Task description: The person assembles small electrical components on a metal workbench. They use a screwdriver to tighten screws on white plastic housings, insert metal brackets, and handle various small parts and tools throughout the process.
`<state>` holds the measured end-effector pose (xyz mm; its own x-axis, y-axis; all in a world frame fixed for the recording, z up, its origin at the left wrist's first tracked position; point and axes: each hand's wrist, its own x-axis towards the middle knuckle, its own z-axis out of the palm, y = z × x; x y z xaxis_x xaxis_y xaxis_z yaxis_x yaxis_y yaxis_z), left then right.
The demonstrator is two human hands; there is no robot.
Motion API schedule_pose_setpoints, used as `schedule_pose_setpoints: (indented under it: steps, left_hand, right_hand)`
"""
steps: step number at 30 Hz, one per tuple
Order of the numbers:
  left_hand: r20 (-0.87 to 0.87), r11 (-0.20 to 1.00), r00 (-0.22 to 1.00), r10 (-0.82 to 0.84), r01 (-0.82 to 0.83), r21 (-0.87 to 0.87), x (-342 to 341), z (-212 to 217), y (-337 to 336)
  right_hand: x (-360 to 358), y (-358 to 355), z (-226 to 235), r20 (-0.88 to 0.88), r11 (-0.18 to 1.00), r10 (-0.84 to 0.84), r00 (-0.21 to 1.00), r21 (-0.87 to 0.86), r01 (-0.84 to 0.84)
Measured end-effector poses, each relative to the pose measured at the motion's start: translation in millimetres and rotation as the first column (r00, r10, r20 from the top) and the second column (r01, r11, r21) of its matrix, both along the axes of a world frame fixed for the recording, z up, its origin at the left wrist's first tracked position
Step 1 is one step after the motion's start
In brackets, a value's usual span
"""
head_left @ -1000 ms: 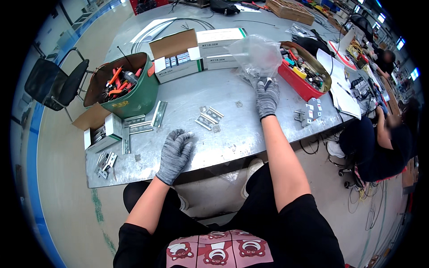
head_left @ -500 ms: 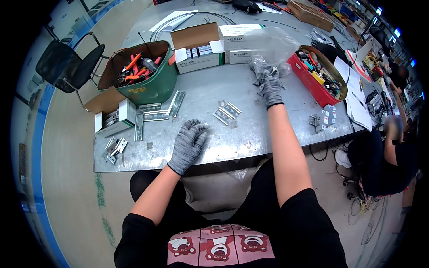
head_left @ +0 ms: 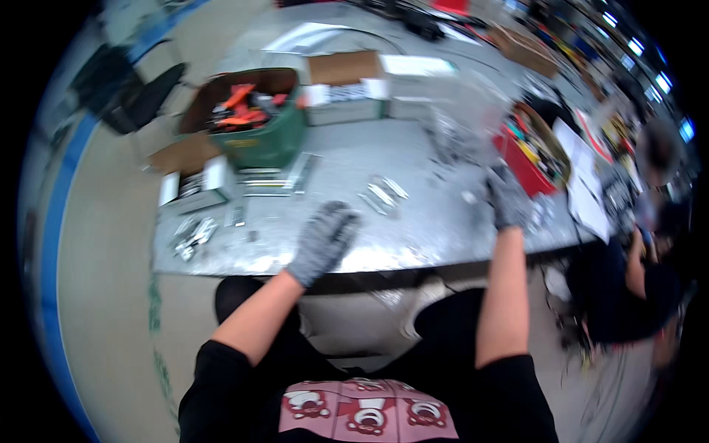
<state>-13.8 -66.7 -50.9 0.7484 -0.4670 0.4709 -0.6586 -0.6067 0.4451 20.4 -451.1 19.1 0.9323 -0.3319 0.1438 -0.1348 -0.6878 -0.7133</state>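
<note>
My left hand (head_left: 323,240), in a grey knit glove, rests open on the front of the metal table (head_left: 354,155), fingers extended and holding nothing I can see. To its right lie short slotted metal rail pieces (head_left: 383,195). My right hand (head_left: 508,198), gloved alike, is beside the near end of a red bin (head_left: 529,155) of tools and small parts. Motion smears its fingers, so whether it holds anything cannot be made out. Beyond it is a clear plastic bag (head_left: 459,122) with grey parts inside. Blurred small metal brackets (head_left: 543,210) lie beside my right wrist.
A green bin (head_left: 269,144) of orange-handled tools stands at the left. Behind are open (head_left: 346,111) and closed (head_left: 413,70) white cartons. A small carton (head_left: 193,188), longer rails (head_left: 267,184) and loose metal pieces (head_left: 193,236) lie left. Another person (head_left: 628,288) sits at the right.
My right hand has left the plastic bag and moved right and nearer, beside the red bin. My left hand stays on the table front. The whole view has shifted and blurred.
</note>
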Motion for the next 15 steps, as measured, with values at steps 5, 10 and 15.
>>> schedule_pose_setpoints:
  steps: [5,10,15]
  left_hand:
    - [-0.118,0.989,0.991,0.056,-0.071,-0.128,0,24,5]
    - [-0.133,0.946,0.977,0.166,-0.196,-0.257,1,47,24]
    - [-0.116,0.902,0.960,0.257,-0.281,-0.327,13,69,68]
  right_hand:
    - [1,23,-37,-0.074,0.959,0.142,0.987,0.259,-0.118]
    - [20,33,-78,0.092,0.918,0.323,0.942,-0.272,-0.289]
    - [22,63,-53,0.067,0.824,0.337,0.939,-0.503,-0.260]
